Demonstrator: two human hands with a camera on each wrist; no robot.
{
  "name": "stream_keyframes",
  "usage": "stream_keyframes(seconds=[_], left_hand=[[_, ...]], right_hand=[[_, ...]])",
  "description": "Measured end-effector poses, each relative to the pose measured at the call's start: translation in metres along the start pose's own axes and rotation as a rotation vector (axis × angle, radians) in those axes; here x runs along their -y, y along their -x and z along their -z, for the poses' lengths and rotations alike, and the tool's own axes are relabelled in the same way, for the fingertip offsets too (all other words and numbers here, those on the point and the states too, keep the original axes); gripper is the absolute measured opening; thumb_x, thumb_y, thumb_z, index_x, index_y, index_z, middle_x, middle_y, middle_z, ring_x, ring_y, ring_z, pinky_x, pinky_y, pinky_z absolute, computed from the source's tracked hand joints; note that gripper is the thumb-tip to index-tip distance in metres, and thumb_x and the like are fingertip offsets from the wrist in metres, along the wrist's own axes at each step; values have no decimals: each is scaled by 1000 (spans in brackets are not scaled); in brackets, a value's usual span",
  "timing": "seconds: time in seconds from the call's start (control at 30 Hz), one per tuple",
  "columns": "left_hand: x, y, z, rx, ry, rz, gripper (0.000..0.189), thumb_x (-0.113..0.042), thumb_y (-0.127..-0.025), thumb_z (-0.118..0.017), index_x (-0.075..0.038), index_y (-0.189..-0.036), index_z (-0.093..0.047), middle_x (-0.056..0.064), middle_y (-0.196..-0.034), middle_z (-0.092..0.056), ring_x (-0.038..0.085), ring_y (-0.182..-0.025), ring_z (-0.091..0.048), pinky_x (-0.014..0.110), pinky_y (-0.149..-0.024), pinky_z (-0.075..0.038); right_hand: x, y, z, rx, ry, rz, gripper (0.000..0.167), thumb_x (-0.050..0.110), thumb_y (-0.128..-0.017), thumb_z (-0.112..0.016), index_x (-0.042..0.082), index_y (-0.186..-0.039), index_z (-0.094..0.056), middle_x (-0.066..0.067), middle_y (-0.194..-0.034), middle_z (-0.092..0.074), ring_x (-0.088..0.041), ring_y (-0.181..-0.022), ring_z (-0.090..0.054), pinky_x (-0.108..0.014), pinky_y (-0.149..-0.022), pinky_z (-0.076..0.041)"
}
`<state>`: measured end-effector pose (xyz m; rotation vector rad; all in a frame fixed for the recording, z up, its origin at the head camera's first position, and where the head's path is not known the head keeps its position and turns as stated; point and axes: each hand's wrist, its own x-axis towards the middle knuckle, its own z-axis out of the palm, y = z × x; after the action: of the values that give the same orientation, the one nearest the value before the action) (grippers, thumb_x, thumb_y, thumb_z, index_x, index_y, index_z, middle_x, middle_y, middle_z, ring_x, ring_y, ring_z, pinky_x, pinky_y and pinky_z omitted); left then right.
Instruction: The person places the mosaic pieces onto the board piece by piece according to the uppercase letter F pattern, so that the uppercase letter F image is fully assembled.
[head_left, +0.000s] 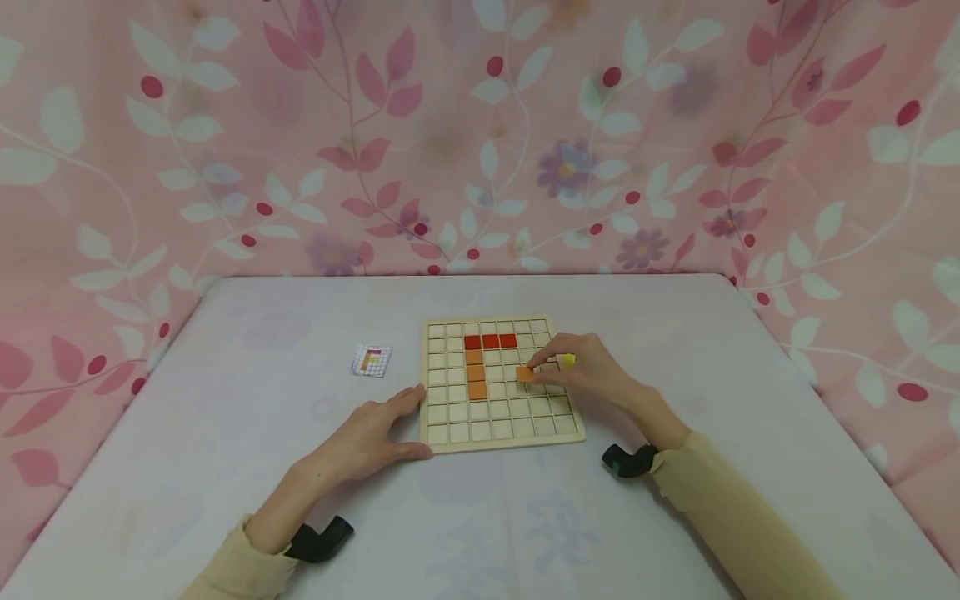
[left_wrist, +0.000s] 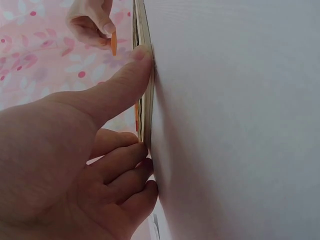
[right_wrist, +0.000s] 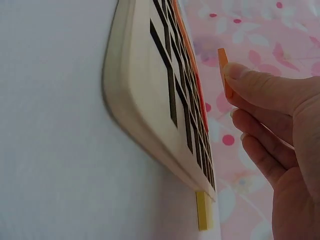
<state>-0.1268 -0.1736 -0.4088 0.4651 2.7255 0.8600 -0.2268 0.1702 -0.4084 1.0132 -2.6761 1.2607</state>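
Observation:
A wooden grid board lies on the table. A row of red square tiles and a column of orange tiles fill some of its squares. My right hand pinches a loose orange tile between thumb and forefinger over the board's right half. In the right wrist view this orange tile is held clear of the board. Along the board's left edge, my left hand rests with thumb and fingers spread; its thumb touches the rim in the left wrist view.
Left of the board lies a small card with a coloured grid pattern. A yellow piece shows past the board's right side, partly behind my right hand. Pink floral cloth hangs behind the white-covered table.

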Motion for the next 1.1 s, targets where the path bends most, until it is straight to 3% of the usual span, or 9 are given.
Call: stream_keyframes(seconds=[0.37,0.47,0.7,1.1], left_hand=[[2,0,0,-4,-5,-5,90,-40,-82,-82,-8,-154,-38,12,-158,-39,31,-147,-35,51,-115,-36],[3,0,0,-2,0,-7,90,-40,-82,-81,-9,-155,-38,12,-158,-39,31,-147,-35,51,-115,-36],[3,-1,0,0,-1,-14,91,-42,-83,-81,-9,-155,-37,13,-158,-38,31,-147,-35,51,-114,-37],[2,-1,1,-5,-12,-17,90,-40,-82,-81,-8,-154,-38,14,-157,-40,32,-146,-37,51,-114,-37]], right_hand=[[15,-28,-31,45,-55,187,18,10,-76,-87,9,-93,-80,1,-91,-76,-20,-90,-69,-45,-83,-56],[18,-30,-38,55,-48,192,18,12,-77,-87,11,-94,-80,2,-92,-76,-17,-90,-68,-42,-81,-56],[18,-26,-46,81,-47,119,15,21,-80,-86,16,-93,-80,8,-92,-75,-15,-90,-67,-34,-82,-56],[19,-25,-52,138,-44,126,18,22,-77,-88,18,-94,-80,13,-92,-74,-6,-90,-66,-29,-84,-55]])
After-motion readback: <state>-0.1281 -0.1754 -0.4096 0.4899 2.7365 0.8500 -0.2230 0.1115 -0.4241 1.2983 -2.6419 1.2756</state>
